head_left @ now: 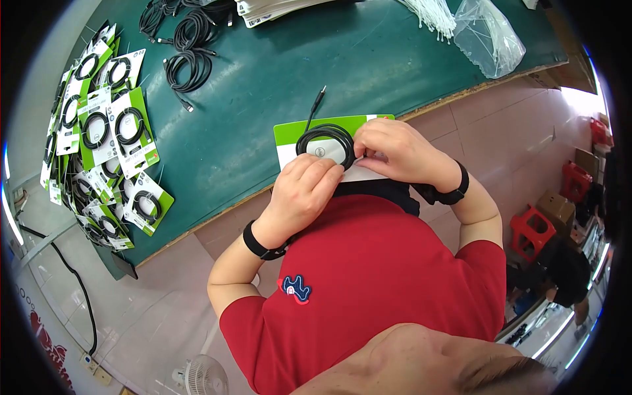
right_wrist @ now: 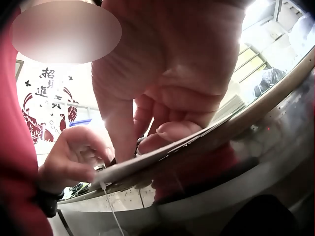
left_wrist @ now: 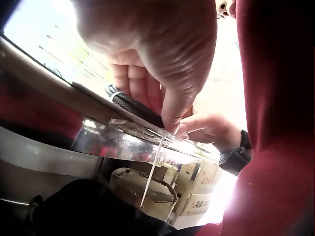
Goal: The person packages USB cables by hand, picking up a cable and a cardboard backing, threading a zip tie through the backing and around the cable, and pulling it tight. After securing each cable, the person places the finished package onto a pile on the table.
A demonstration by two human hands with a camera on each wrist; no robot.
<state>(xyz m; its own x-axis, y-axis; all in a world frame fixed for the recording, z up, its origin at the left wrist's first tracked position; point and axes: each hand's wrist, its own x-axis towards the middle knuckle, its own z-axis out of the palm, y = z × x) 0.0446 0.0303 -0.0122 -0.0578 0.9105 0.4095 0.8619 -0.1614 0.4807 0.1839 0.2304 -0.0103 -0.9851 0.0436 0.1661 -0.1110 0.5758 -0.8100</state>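
Note:
A coiled black cable (head_left: 324, 131) lies on a green-and-white backing card (head_left: 287, 135) at the table's front edge. One plug end (head_left: 319, 99) sticks out past the card's far side. My left hand (head_left: 304, 187) curls over the lower left of the coil, gripping it against the card. With bent fingers my right hand (head_left: 398, 150) pinches the coil's right side; those fingertips are partly hidden. In the left wrist view, the thumb of the left hand (left_wrist: 162, 59) is at the card's edge, and a thin white cable tie (left_wrist: 153, 169) hangs below.
Many carded cables (head_left: 95, 128) are heaped at the left end of the green table (head_left: 263, 79). Loose coiled cables (head_left: 191, 66) and a stack of white cards (head_left: 276, 8) lie at the back. White cable ties (head_left: 431, 16) and a clear plastic bag (head_left: 490, 39) are at back right.

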